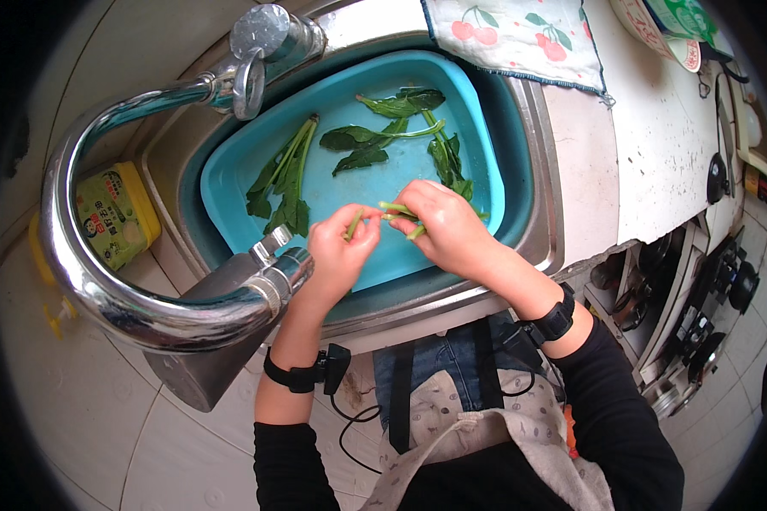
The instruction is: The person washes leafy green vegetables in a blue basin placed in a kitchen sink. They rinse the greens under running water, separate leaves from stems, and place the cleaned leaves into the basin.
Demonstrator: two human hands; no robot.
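My left hand is closed on a short piece of green stem, above the near side of a turquoise plastic basin. Close to its right, my right hand grips several green vegetable stems whose cut or broken ends point left. The basin sits in a stainless steel sink and holds shallow water. A bunch of leafy greens lies at its left, and more loose leafy greens lie at the middle and right. Part of what the right hand holds is hidden by the fingers.
A chrome faucet arches over the sink's left side. Behind it stands a yellow-green package. A cherry-print cloth lies on the far counter, with a patterned bowl at the far right. Pans are on a rack beyond the counter.
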